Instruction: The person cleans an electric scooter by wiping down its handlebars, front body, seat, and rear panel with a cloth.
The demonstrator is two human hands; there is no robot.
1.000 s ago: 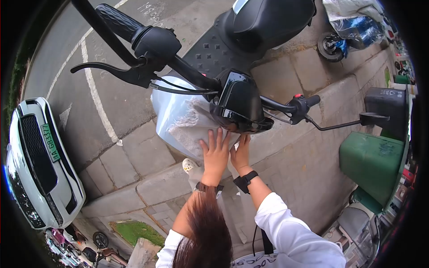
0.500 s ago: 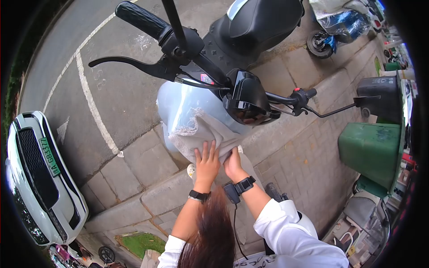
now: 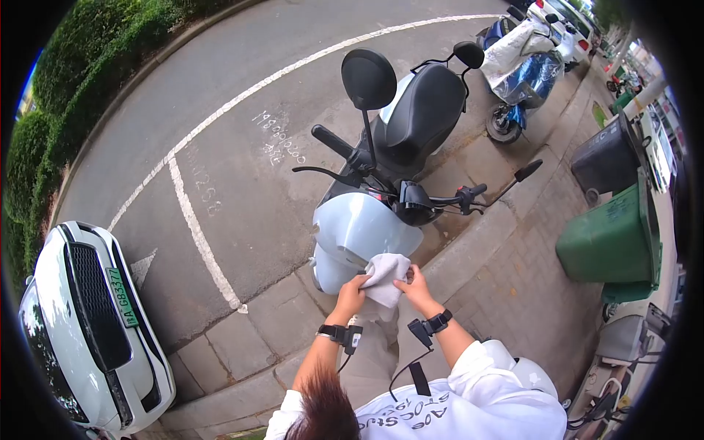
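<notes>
A light grey cloth [image 3: 384, 281], bunched up, hangs between my two hands in front of the scooter. My left hand [image 3: 352, 294] is closed on its left edge, and my right hand [image 3: 418, 289] pinches its right side. Just beyond the cloth stands the pale blue front panel [image 3: 356, 224] of a scooter. Above that panel are the black headlight housing [image 3: 416, 204], the handlebar with its brake lever and round mirrors, and the black seat [image 3: 429, 110]. A black strap with a small device sits on each of my wrists.
A white car [image 3: 95, 323] is parked at the left. Another scooter [image 3: 517, 88], partly covered in silver sheeting, stands at the back right. Green [image 3: 609, 242] and dark grey [image 3: 607, 158] bins line the right side. A kerb runs beside the scooter.
The cloth has come off the scooter's front panel, where both hands pressed it, and is now bunched between them nearer my body. My view has moved back, showing more of the scooter.
</notes>
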